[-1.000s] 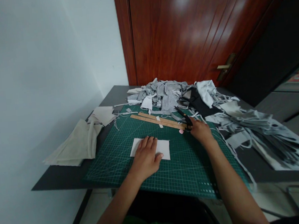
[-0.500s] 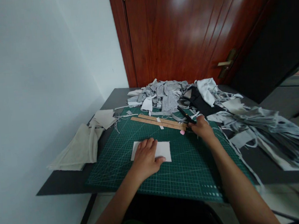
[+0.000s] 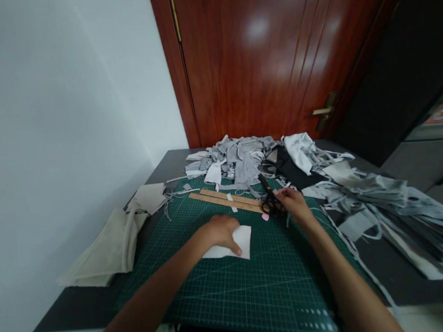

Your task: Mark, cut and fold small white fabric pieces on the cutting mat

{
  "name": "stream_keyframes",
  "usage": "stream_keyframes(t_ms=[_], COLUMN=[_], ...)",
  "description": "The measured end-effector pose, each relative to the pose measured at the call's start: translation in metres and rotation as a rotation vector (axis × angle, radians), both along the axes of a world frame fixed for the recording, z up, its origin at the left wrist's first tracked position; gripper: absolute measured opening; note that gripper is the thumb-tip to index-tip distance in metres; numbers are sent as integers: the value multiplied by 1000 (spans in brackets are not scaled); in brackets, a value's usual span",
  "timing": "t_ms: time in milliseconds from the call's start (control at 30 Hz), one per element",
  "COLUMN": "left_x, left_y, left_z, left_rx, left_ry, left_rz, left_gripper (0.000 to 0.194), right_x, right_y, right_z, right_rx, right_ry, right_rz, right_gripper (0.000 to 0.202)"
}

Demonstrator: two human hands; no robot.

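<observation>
My left hand (image 3: 221,232) curls over a white rectangular piece (image 3: 244,241) on the green cutting mat (image 3: 232,289), its thumb on the near side and the other fingers at the far edge. My right hand (image 3: 290,201) is beside the black scissors (image 3: 272,201), with its fingers pinched close to their handles; what lies between the fingertips is too small to make out. Left of the scissors lie two wooden rulers (image 3: 224,200) with white strips across them, and a small pink piece (image 3: 265,217) near their right end.
Grey and white scraps (image 3: 240,159) are heaped at the back of the dark table (image 3: 74,308). Folded cream cloth (image 3: 112,248) sits at the left. A black cloth (image 3: 294,170) and layered grey fabric (image 3: 407,206) lie toward the right.
The view has tilted up slightly. My left hand has gone from lying flat on the white piece to gripping round it. The scissors' handles now show beside my right hand.
</observation>
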State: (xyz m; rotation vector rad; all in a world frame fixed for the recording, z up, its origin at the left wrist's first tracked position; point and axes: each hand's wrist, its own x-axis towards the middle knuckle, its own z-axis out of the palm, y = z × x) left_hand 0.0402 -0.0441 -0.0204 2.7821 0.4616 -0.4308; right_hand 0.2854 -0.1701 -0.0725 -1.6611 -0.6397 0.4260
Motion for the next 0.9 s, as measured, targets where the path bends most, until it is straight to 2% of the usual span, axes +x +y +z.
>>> stream_keyframes(t_ms=[67, 133, 200, 267, 367, 500, 633, 733, 900], left_x=[7, 10, 9, 5, -2, -7, -12, -15, -15], left_y=[11, 23, 33, 40, 45, 47, 48, 47, 44], left_z=[-5, -13, -21, -29, -36, -34, -29, -26, -23], left_rx=[-82, -208, -393, -614, -875, -1031, -1111, -1128, -1148], left_ry=[-57, -119, -195, -293, -428, -553, -597, -594, -603], left_rz=[-19, -6, 36, 93, 191, 264, 325, 358, 400], left_gripper=[42, 35, 35, 41, 50, 49, 48, 50, 53], right_x=[-11, -24, -36, -44, -45, -35, -27, -27, -34], right_y=[1, 0, 0, 0, 1, 3, 3, 2, 5], right_z=[-1, 1, 6, 11, 17, 14, 8, 8, 12], right_rx=[-80, -283, -517, -673, -739, -709, -632, -615, -692], right_ry=[-174, -518, -785, -890, -882, -808, -680, -673, -743], right_rz=[25, 38, 35, 17, -13, -31, -82, -92, -90], right_gripper=[22, 28, 36, 41, 51, 55, 64, 72, 58])
